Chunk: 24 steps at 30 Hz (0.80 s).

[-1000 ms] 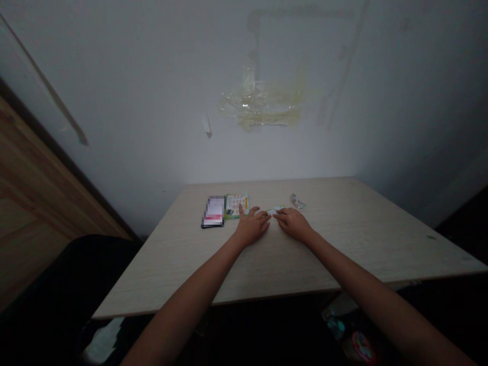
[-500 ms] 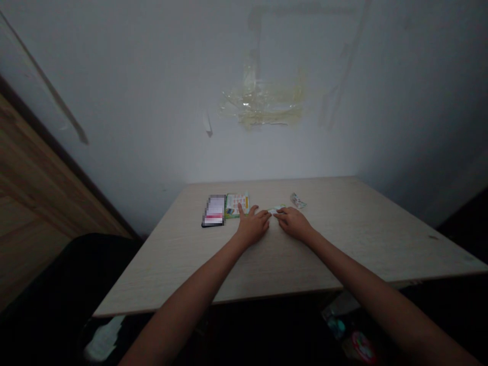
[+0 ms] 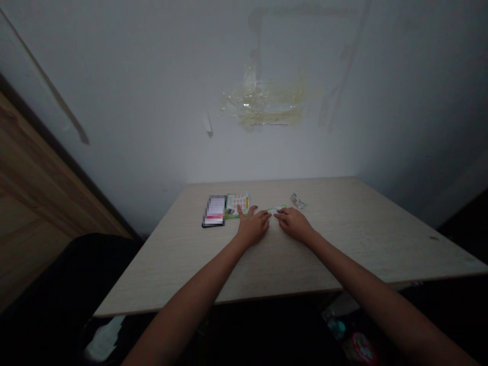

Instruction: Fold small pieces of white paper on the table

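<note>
A small strip of printed paper (image 3: 277,209), white with green edges, lies on the table between my two hands. My left hand (image 3: 252,227) presses its fore fingertips on the strip's left end, while its other fingers spread out toward a green-edged printed leaflet (image 3: 238,202). My right hand (image 3: 293,222) is curled, its fingertips pinched down on the right part of the strip. Both hands rest low on the tabletop, their fingertips close together. The fingers cover part of the strip, so its folds cannot be made out.
A phone (image 3: 214,211) with a blurred screen lies left of the leaflet. Beyond my right hand is a crumpled printed wrapper or scrap (image 3: 298,201). The pale wooden table (image 3: 183,264) meets a wall (image 3: 152,101) with tape remnants (image 3: 263,107). Dark fabric (image 3: 76,274) is at the left.
Both hands stay almost in place, with only a slight shift of the fingers on the paper strip. A little more of the strip shows above the fingertips.
</note>
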### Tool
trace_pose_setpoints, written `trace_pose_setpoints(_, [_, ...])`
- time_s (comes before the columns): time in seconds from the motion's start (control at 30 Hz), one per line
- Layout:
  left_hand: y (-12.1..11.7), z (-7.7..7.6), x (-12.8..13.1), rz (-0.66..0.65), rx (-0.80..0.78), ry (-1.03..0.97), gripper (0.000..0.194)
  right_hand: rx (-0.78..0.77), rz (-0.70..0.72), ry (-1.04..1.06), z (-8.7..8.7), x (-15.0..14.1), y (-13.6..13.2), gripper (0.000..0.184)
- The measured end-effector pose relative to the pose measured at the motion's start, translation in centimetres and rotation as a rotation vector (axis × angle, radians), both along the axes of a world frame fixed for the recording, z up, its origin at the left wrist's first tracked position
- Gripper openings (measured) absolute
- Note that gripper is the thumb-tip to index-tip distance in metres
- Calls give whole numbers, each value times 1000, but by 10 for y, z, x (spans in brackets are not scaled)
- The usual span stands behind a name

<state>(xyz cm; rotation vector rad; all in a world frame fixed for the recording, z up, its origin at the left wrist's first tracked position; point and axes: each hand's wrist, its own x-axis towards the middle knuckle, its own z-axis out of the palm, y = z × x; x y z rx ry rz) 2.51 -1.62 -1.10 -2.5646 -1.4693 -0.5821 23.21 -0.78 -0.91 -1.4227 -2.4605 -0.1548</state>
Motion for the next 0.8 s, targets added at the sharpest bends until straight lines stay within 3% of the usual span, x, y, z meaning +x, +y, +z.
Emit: trace_pose_setpoints(0.8, [-5,9,-1,90,47,-18,36,17,13,17,-3,2,2,37])
